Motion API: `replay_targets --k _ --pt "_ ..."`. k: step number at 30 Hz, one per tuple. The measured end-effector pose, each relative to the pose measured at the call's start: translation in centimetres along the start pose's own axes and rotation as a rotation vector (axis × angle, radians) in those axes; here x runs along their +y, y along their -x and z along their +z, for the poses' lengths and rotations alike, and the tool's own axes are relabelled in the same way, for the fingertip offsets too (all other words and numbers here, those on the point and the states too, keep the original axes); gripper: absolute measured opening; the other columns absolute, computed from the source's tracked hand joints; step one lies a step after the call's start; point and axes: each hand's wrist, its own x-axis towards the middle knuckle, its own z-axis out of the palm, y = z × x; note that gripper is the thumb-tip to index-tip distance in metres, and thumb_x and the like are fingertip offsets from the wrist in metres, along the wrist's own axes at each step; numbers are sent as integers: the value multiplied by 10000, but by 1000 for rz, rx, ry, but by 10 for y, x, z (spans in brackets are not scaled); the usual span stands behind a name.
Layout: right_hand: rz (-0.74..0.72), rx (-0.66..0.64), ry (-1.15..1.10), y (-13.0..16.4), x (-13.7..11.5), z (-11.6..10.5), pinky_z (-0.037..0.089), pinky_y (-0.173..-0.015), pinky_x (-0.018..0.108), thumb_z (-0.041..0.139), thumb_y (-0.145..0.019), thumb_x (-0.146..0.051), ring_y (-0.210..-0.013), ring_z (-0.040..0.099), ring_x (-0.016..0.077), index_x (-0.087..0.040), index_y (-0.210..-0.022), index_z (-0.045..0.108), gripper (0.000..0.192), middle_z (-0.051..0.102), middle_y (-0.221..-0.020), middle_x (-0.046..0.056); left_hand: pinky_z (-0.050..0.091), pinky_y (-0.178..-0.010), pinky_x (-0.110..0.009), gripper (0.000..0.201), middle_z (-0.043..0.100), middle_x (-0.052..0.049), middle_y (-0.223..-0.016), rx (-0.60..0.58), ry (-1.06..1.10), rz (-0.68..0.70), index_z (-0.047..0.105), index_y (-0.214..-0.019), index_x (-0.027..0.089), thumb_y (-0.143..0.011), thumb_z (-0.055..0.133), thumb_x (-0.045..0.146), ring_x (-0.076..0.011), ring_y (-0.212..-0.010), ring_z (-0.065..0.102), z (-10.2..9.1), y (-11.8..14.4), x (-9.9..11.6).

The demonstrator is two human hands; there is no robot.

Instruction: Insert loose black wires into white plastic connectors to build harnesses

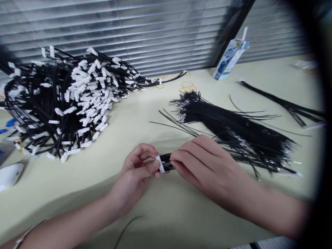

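Far left: white mouse (9, 174) at table (166, 214) edge, then big pile of black wires w/ white connectors (64, 100). Center: left hand (135, 174) pinches the white connector (160, 164) btwn thumb & fingers. Right hand (204, 164) is closed on the short black wire bunch (167, 161) entering it, just above the tabletop. Behind right hand: loose black wire bundle (233, 128). Far back right: small carton (230, 58).

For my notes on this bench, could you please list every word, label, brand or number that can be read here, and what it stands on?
No text can be read.
Blue and white carton by the blinds: printed, but too blurred to read.
White tags on the black wire pile: no legible marks.
White connector pinched between left hand and right hand: blank as far as can be seen.
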Motion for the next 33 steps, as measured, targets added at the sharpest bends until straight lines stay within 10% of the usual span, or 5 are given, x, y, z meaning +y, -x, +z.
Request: replay_targets --k 33 --pt "37 -9 -37 2 1 1 359 -652 353 547 -812 -72 -684 421 180 -138 -850 626 110 518 -720 33 413 -573 -148 130 606 19 -806 11 -35 1 584 -844 187 -791 664 99 -75 -687 584 0 0 0"
